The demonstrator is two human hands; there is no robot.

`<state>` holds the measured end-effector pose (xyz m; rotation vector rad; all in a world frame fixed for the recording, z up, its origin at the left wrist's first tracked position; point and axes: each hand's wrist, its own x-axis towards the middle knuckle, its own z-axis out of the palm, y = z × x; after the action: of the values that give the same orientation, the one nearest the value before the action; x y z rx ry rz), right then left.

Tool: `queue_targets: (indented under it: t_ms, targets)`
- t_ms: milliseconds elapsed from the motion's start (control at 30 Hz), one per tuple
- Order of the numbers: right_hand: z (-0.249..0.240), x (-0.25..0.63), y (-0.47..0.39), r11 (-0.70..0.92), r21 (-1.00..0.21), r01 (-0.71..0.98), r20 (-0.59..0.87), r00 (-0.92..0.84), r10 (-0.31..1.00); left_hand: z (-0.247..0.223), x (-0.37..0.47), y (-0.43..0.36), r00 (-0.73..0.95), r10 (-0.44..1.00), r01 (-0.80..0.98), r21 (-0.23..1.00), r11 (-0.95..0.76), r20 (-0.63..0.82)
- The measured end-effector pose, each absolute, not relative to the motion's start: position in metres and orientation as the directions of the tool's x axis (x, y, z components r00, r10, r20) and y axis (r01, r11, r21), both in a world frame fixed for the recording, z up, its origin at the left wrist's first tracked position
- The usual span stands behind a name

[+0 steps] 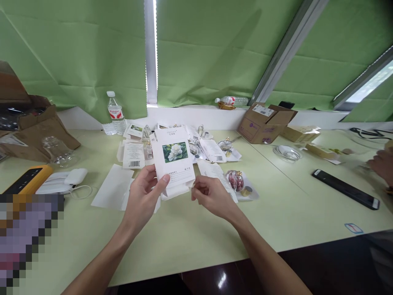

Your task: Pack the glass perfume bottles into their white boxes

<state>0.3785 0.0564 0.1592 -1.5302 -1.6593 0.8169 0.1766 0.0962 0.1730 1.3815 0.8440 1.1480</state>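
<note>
My left hand [146, 189] grips a flat white carton [178, 171] by its lower left edge, thumb in front. The carton carries a picture of a white flower, and flaps stick out at its lower end. At the lower right corner, my right hand [211, 194] has its fingers curled in a pinch on a flap. Behind the right hand lies a printed white carton [215, 172], beside a round bottle of dark red contents [235, 180] and a small gold cap [246, 191] on a white tray. Blank white sheets [112, 186] lie left of my hands.
More cartons [134, 155] and glass bottles [225, 144] crowd the table behind. Cardboard boxes stand at left [39, 127] and back right [260, 123]. A water bottle [115, 112] stands by the wall. A black phone [345, 188] lies at right, near another person's hand [382, 164].
</note>
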Motion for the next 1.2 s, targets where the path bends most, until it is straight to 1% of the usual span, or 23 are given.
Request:
queue_targets:
  t_ms: [67,167,267,367,467,567,700,800,867,933,1000,1100,1200]
  targets:
    - [0.164,0.381,0.055,0.017,-0.92,0.391,-0.016,-0.08,0.997,0.173,0.176,0.097,0.258,0.949,-0.115,0.981,-0.154,0.179]
    - [0.169,0.381,0.054,-0.06,-0.962,0.265,-0.108,-0.169,0.98,0.173,0.175,0.097,0.262,0.946,-0.116,0.98,-0.163,0.189]
    - [0.169,0.379,0.054,-0.106,-0.962,0.253,-0.155,-0.182,0.971,0.173,0.175,0.097,0.286,0.935,-0.113,0.977,-0.182,0.207]
    - [0.164,0.377,0.055,-0.127,-0.964,0.234,-0.168,-0.168,0.971,0.174,0.174,0.096,0.318,0.922,-0.123,0.974,-0.192,0.221]
    - [0.159,0.379,0.057,-0.139,-0.966,0.216,-0.183,-0.203,0.962,0.174,0.174,0.096,0.346,0.908,-0.14,0.97,-0.197,0.234]
    - [0.158,0.383,0.059,-0.091,-0.964,0.25,-0.138,-0.178,0.974,0.172,0.174,0.095,0.343,0.906,-0.081,0.968,-0.236,0.249]
    - [0.163,0.385,0.06,0.072,-0.964,0.257,0.074,-0.002,0.997,0.169,0.176,0.092,0.268,0.909,0.138,0.921,-0.363,0.318]
    - [0.166,0.383,0.059,0.194,-0.96,0.203,0.218,0.103,0.97,0.165,0.178,0.089,0.229,0.876,0.303,0.824,-0.479,0.425]
    - [0.168,0.38,0.057,0.256,-0.952,0.169,0.271,0.07,0.96,0.161,0.181,0.087,0.231,0.821,0.392,0.723,-0.57,0.522]
    - [0.169,0.376,0.054,0.278,-0.953,0.121,0.277,-0.03,0.961,0.154,0.183,0.085,0.276,0.752,0.443,0.615,-0.653,0.599]
    - [0.169,0.371,0.052,0.253,-0.966,0.06,0.245,-0.115,0.963,0.147,0.185,0.084,0.333,0.696,0.456,0.537,-0.71,0.636]
    - [0.168,0.366,0.05,0.166,-0.985,0.034,0.161,-0.13,0.978,0.14,0.187,0.082,0.398,0.661,0.448,0.493,-0.745,0.636]
    - [0.169,0.366,0.05,0.131,-0.991,0.032,0.127,-0.101,0.987,0.139,0.188,0.08,0.459,0.65,0.408,0.506,-0.76,0.606]
